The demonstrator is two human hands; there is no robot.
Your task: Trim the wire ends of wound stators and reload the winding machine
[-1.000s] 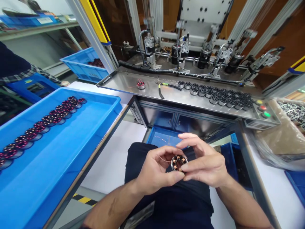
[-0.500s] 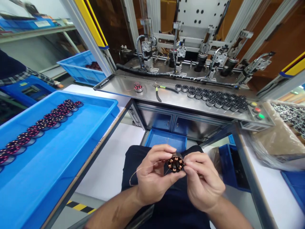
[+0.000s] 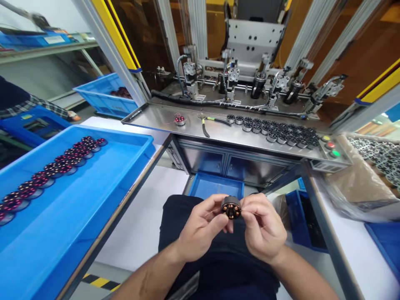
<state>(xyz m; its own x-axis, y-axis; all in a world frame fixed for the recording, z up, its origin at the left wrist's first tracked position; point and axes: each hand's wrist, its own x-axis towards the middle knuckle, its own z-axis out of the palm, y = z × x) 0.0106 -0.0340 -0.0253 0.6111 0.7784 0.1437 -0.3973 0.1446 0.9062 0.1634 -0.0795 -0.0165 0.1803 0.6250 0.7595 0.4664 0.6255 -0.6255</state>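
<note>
A small round part [image 3: 231, 206] with shiny copper bits inside is held up in front of the person's lap, low in the middle of the frame. The left hand [image 3: 200, 231] has its grip clamped on the part, with the thumb in front and fingers behind. The right hand [image 3: 265, 231] is at the part's right edge, with its thumb and finger tips pinched together; what is between them is too small to tell. Dark pants [image 3: 179, 204] are under the hands. Behind them, a blue tray [image 3: 215, 185] sits low down. Above that, in the middle of the frame, is a metal worktop [image 3: 156, 114]. On it are a round red and silver part [image 3: 179, 120], pliers [image 3: 215, 120] with green and black handles, and a big bunch of black round parts [image 3: 278, 131]. At the right end of the bunch is a box with yellow, red and green buttons [image 3: 330, 145]. A big machine [image 3: 256, 37] fills the top middle. At the left, a large blue tray [image 3: 109, 183] holds red and black round parts [image 3: 64, 160] in a long, slanting line. At the right edge, a box [image 3: 359, 179] is full of gray rings [image 3: 375, 160].
</note>
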